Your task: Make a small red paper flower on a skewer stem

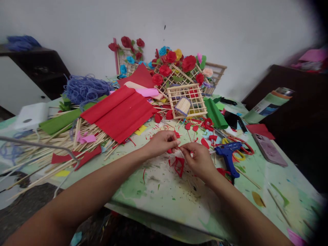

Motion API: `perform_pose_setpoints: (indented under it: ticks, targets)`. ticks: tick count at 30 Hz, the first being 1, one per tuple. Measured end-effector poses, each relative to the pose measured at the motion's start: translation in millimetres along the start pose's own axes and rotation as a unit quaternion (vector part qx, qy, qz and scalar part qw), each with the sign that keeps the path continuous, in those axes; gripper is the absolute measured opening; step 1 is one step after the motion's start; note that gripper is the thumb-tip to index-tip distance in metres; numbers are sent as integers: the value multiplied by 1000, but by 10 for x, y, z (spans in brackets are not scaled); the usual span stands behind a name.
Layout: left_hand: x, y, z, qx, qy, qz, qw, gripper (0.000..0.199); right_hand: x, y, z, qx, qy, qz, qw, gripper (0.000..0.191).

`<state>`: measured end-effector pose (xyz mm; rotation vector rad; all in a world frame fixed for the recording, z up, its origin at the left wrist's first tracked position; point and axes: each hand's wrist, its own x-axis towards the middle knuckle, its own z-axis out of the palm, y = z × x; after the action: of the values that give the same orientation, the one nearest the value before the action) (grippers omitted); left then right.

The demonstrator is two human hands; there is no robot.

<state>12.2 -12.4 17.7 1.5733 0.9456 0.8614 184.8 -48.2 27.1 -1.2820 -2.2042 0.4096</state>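
Note:
Over the near middle of the table, my left hand (164, 142) is closed in a pinch, with a small piece of red paper (169, 150) showing at its fingers. My right hand (199, 160) meets it fingertip to fingertip, thumb and forefinger pressed together; what they grip is too small to make out. Below the hands lies a cut red paper scrap (179, 166). Red paper petals (188, 126) lie scattered just beyond. A blue glue gun (229, 153) rests right of my right hand, beside scissors (246, 145) with red and yellow handles.
Red crepe paper (120, 112) covers part of a pile of bamboo sticks (64, 135) at left, near blue yarn (85, 89). Stick lattices (187, 89) with paper flowers stand against the wall. A bottle (269, 105) and a phone (270, 149) are at right.

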Motion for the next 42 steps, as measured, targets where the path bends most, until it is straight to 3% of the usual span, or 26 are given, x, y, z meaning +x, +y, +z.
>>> perform_pose_setpoints:
  ticks: [8,17,22,29,42]
  targets:
    - [-17,26,7,81,35,11,996,24,-16,-19,1,-72,-2,-37,997,28]
    - [-43,81,32,45,53,-8,998,27,-34,-55,1,-101,5,-65,993,25]
    - [-47,79,33,19,45,-6,999,34,-45,-64,7,-55,-7,-47,997,23]
    - [-26,-5,56,-47,-4,27,999,28,6,-18,-3,82,-2,46,996,25]
    - [-23,-6,39,20,82,40,996,29,2,-67,-4,136,5,77,988,28]
